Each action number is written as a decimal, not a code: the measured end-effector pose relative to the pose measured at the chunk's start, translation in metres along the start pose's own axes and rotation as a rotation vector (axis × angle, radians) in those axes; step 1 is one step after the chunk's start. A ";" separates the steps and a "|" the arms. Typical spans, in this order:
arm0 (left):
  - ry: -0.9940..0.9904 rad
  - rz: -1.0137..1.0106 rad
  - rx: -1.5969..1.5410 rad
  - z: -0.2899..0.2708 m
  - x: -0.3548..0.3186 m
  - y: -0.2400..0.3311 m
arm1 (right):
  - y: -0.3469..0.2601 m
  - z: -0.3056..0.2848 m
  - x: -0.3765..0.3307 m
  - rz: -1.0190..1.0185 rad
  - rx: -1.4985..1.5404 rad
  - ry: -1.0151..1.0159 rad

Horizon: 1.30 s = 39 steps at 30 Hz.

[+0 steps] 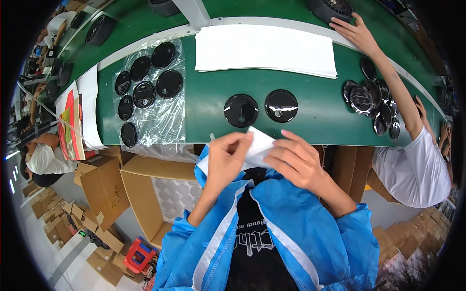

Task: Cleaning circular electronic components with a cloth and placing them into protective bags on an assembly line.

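A small white sheet [260,144], paper or cloth, is held up at the table's near edge, in front of my chest. My left hand [227,157] pinches its upper left corner between thumb and fingertips. From the other side, my right hand [298,162] has its curled fingers on the sheet's right edge; its thumb is hidden. Just beyond my hands, two glossy black round discs lie side by side, a left disc [241,110] and a right disc [281,105]. Each shows a small round mark.
On the green table [204,116], several black discs lie on clear plastic wrap [172,119] at left. A pile of discs [361,99] is at right. Long white sheets [264,48] lie behind. A co-worker's hand [357,34] touches a black wheel [332,7]. An open carton [155,167] stands below.
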<state>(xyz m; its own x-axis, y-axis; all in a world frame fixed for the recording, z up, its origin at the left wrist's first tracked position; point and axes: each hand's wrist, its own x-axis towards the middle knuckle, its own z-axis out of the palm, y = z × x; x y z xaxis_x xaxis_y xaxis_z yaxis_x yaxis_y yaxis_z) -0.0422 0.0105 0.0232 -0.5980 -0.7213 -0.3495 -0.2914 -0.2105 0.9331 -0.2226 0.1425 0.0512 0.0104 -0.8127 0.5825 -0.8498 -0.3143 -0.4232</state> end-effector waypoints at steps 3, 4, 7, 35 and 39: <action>0.053 0.032 0.026 -0.016 0.008 -0.004 | -0.006 -0.040 0.023 0.244 0.211 0.053; 0.079 0.052 0.037 -0.018 0.008 -0.004 | -0.006 -0.049 0.026 0.457 0.335 0.133; -0.043 0.287 0.248 -0.013 0.005 -0.004 | 0.030 -0.037 0.030 1.002 0.602 0.264; -0.093 0.484 0.566 -0.001 0.003 -0.014 | 0.097 0.004 0.001 0.971 0.409 0.043; -0.100 0.483 0.487 -0.003 0.005 -0.019 | 0.067 -0.014 0.012 0.695 0.057 0.068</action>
<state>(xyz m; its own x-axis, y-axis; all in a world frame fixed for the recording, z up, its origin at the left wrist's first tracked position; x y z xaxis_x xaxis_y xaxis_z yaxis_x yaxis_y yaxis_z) -0.0373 0.0086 0.0039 -0.8041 -0.5906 0.0677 -0.2630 0.4557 0.8504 -0.2873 0.1189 0.0393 -0.5603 -0.8026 0.2048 -0.6183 0.2406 -0.7482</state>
